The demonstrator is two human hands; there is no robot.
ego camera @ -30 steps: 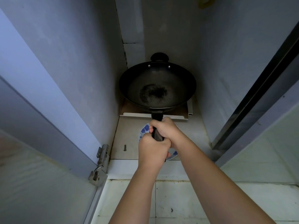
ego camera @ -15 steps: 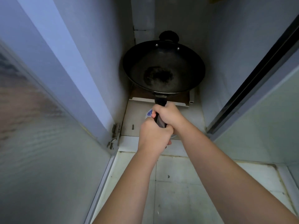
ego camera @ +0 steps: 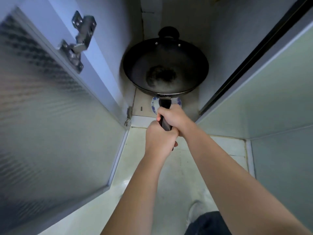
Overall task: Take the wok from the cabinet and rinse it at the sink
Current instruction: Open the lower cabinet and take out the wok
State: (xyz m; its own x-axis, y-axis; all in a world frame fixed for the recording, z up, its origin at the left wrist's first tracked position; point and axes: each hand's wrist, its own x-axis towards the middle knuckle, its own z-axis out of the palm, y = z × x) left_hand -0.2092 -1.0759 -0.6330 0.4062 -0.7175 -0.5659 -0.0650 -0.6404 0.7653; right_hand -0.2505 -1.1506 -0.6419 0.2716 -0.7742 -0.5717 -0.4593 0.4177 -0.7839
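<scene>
A black wok (ego camera: 165, 68) with a small helper handle at its far rim is held level inside the open cabinet (ego camera: 118, 39), lifted off the cabinet floor. Both my hands grip its long black handle. My right hand (ego camera: 174, 118) holds the handle nearer the pan; my left hand (ego camera: 160, 139) holds the handle's end, just behind. The sink is not in view.
A blue-and-white plate (ego camera: 155, 105) lies on the cabinet floor under the wok. The cabinet's frosted glass door (ego camera: 50, 133) stands open at left with its metal hinge (ego camera: 77, 43). A pale panel (ego camera: 271, 99) bounds the right. Tiled floor (ego camera: 152, 192) and my shoe lie below.
The wok has come up and toward me, now hanging over the plate. My view has pulled back and down, showing more floor and the door hinge.
</scene>
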